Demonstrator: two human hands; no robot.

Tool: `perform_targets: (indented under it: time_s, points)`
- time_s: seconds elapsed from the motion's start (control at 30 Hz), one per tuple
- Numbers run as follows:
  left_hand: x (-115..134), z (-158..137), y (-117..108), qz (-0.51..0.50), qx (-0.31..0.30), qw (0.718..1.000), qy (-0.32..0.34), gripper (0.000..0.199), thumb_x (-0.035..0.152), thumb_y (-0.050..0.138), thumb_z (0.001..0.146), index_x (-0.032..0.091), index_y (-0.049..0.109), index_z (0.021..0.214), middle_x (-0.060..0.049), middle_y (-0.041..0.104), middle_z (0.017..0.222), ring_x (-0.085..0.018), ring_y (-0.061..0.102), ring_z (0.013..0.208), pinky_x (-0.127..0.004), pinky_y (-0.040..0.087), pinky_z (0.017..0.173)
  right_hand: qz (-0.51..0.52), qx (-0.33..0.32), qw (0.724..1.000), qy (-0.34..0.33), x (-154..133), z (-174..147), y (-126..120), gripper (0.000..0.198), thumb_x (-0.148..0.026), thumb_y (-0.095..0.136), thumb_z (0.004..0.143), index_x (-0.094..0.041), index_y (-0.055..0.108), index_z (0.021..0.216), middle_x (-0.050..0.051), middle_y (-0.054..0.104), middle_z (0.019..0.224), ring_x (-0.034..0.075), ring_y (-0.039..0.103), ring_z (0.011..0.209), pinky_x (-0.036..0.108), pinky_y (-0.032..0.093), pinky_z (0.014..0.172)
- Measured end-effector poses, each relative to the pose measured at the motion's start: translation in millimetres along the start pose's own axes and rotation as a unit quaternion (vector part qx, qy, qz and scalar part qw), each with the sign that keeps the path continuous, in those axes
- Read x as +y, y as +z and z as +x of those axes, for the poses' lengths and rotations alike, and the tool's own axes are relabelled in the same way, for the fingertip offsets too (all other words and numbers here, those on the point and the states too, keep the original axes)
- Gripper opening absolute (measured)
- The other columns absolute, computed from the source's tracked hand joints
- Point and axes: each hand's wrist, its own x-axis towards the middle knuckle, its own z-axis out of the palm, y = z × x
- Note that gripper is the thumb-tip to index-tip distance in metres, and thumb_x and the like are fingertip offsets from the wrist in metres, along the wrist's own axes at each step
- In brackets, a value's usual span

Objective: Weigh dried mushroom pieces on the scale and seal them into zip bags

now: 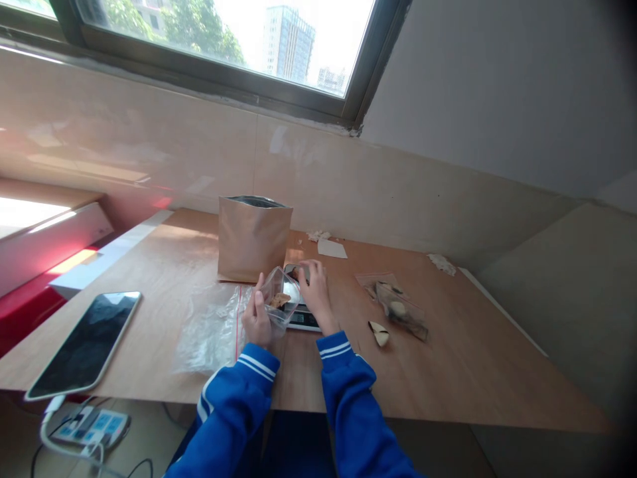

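While gripping a small clear bag [279, 302] in the left hand [257, 320], just near a brown pouch [253, 238], reaches with right hand [315, 291], fingers curled loosely, onto the scale [302, 317].

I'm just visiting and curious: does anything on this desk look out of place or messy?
A few small things. A loose pale piece lies bare on the table, outside the filled bag. Crumpled white scraps sit near the wall. The phone lies close to the table's front edge.
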Motion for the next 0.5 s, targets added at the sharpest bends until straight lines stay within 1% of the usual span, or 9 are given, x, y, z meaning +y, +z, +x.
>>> perform_targets:
  time_s: [0.1,0.17,0.27,0.33,0.4,0.5]
  points:
    - [-1,0,0,0.0,0.012,1.0,0.025,0.052,0.051,0.038,0.095,0.021,0.056,0.133,-0.008,0.056,0.138,-0.023,0.053,0.126,-0.039,0.046,0.103,-0.094,-0.059,0.994,-0.02,13,-1,13,0.03,-0.024,0.043,0.093,-0.018,0.059,0.118,0.014,0.058,0.122,0.028,0.049,0.115,0.042,0.038,0.096]
    - [-1,1,-1,0.001,0.008,0.999,0.033,0.054,0.051,0.037,0.095,0.019,0.055,0.134,-0.01,0.056,0.137,-0.023,0.052,0.128,-0.036,0.046,0.104,-0.134,-0.081,0.987,-0.024,13,-2,20,0.031,-0.025,0.046,0.093,-0.018,0.058,0.121,0.015,0.06,0.12,0.03,0.049,0.114,0.044,0.038,0.095]
    - [-2,2,-2,0.01,0.001,0.999,0.038,0.055,0.052,0.037,0.095,0.018,0.054,0.136,-0.011,0.057,0.136,-0.022,0.052,0.127,-0.035,0.043,0.106,-0.155,-0.087,0.984,-0.02,10,-3,24,0.032,-0.026,0.051,0.091,-0.02,0.057,0.122,0.014,0.064,0.114,0.031,0.05,0.109,0.047,0.036,0.094]
    - [-3,2,-2,0.012,0.001,0.999,0.043,0.056,0.052,0.036,0.095,0.017,0.054,0.136,-0.012,0.057,0.137,-0.022,0.052,0.127,-0.035,0.041,0.107,-0.153,-0.085,0.984,-0.015,9,-3,24,0.032,-0.026,0.055,0.089,-0.02,0.056,0.12,0.014,0.065,0.111,0.032,0.05,0.108,0.049,0.036,0.093]
    - [-4,2,-2,0.006,0.003,0.999,0.043,0.056,0.052,0.037,0.095,0.017,0.054,0.135,-0.012,0.057,0.137,-0.022,0.052,0.127,-0.035,0.041,0.107,-0.131,-0.079,0.988,-0.005,8,-2,20,0.029,-0.025,0.057,0.087,-0.019,0.057,0.116,0.013,0.065,0.107,0.031,0.052,0.105,0.047,0.038,0.091]
    - [-4,1,-1,-0.016,0.005,0.999,0.029,0.055,0.052,0.037,0.095,0.018,0.053,0.136,-0.011,0.056,0.138,-0.022,0.052,0.127,-0.036,0.041,0.108,-0.029,-0.049,0.998,0.016,3,-2,8,0.024,-0.02,0.057,0.085,-0.019,0.057,0.108,0.01,0.064,0.105,0.026,0.057,0.1,0.039,0.044,0.088]
